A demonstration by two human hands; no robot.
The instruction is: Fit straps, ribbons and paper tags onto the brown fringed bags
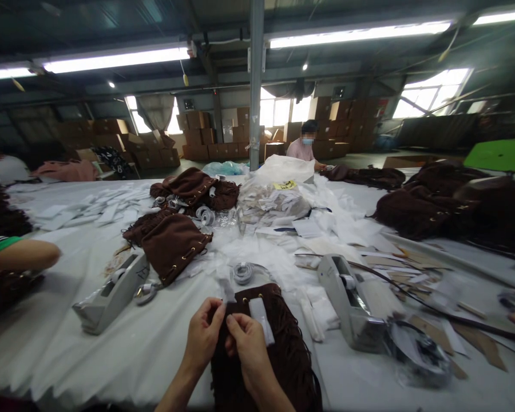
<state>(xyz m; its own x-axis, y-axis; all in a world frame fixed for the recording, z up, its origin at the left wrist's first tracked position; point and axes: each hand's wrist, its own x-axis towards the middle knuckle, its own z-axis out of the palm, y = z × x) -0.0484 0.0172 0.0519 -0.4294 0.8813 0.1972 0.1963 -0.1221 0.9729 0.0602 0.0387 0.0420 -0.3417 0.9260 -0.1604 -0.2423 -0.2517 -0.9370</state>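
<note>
A brown suede fringed bag [278, 349] lies on the white table [124, 355] right in front of me. My left hand [202, 336] and my right hand [248, 347] meet over its top left corner, both pinched on a small white paper strip [227, 290] that sticks up between the fingertips. A second white strip [261, 319] lies on the bag beside my right hand. A grey tape dispenser [352, 300] stands just right of the bag, another grey tape dispenser [109, 293] to the left. A coiled grey strap [242, 273] lies behind the bag.
More brown bags [171, 240] are piled in the middle, and dark brown bags [455, 206] at the right. White paper pieces [98, 209] and a plastic bag of strips [270, 200] cover the table. A co-worker's arm [21, 254] rests at left; a person [304, 146] works at the far end.
</note>
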